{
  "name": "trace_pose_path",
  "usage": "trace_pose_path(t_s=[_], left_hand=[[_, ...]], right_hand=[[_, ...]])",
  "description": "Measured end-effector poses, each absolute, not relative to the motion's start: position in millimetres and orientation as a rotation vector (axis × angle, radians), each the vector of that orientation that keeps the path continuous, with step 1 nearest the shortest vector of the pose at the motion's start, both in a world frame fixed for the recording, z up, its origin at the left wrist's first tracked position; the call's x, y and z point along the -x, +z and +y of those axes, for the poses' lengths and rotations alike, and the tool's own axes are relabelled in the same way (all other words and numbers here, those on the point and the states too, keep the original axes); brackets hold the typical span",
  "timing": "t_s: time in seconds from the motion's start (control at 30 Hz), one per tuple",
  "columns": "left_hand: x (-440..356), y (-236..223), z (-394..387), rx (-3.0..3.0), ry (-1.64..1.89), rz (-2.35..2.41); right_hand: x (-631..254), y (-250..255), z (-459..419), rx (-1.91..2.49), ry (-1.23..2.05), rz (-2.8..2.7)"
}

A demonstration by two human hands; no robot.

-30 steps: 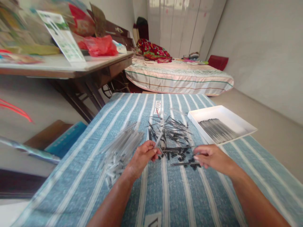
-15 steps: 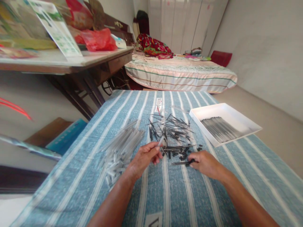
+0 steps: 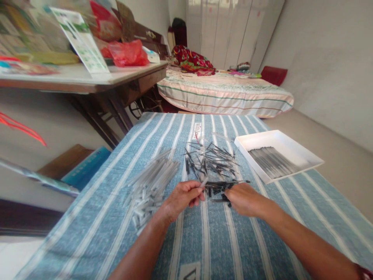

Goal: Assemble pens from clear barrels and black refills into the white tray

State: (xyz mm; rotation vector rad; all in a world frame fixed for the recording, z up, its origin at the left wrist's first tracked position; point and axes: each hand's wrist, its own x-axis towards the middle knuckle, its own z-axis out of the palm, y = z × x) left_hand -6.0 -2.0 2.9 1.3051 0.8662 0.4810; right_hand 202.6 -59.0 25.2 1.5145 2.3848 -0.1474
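Note:
My left hand (image 3: pixel 184 198) pinches a short whitish translucent tube (image 3: pixel 204 181) between thumb and fingertips, its free end pointing up and away. My right hand (image 3: pixel 245 199) reaches down among small black caps (image 3: pixel 216 190), fingers drawn together; what is between them, if anything, is hidden. Beyond both hands lies a loose scatter of thin black pen refills (image 3: pixel 217 158). Left of my left hand lies a bundle of long translucent tubes (image 3: pixel 160 173), with a heap of short whitish pieces (image 3: pixel 142 206) at its near end.
A shallow white box (image 3: pixel 253 166) at the right holds a row of dark pen-like sticks (image 3: pixel 271 159). Everything lies on a blue striped tablecloth (image 3: pixel 140 258). A wooden desk (image 3: pixel 136 76) with a red plastic bag (image 3: pixel 128 53) stands at the left, and a bed (image 3: pixel 227 91) behind.
My right hand has moved left and turned downward into the black caps. My left hand keeps its tube and has shifted slightly right and down. The view has swung a little.

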Motion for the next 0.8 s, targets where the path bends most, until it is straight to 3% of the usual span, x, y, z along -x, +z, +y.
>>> trace_pose_path(t_s=[0.8], left_hand=[[9,10,-5,-1.382,0.395,0.844]], right_hand=[[-214,65,-50,-1.589,0.317,2.407]])
